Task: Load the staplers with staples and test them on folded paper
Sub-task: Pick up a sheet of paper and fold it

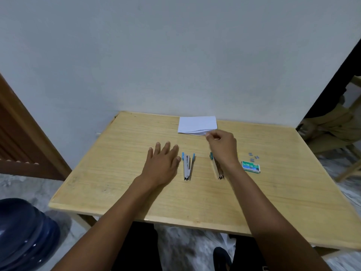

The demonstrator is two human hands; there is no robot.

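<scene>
Two small staplers with blue ends lie opened on the wooden table [117,173]. The left stapler [188,166] is in full view, spread in a V. My right wrist partly covers the right stapler [216,167]. My left hand [163,163] rests flat just left of the left stapler, fingers apart and holding nothing. Above the right stapler my right hand [221,145] hovers with its fingertips pinched together, close to the front edge of the folded white paper [197,124]. I cannot tell whether anything small is in the pinch.
A green staple box [251,166] lies right of the staplers, with a few loose staple strips [253,156] just behind it. The table's far edge meets a pale wall. A blue water jug [25,235] stands on the floor at lower left.
</scene>
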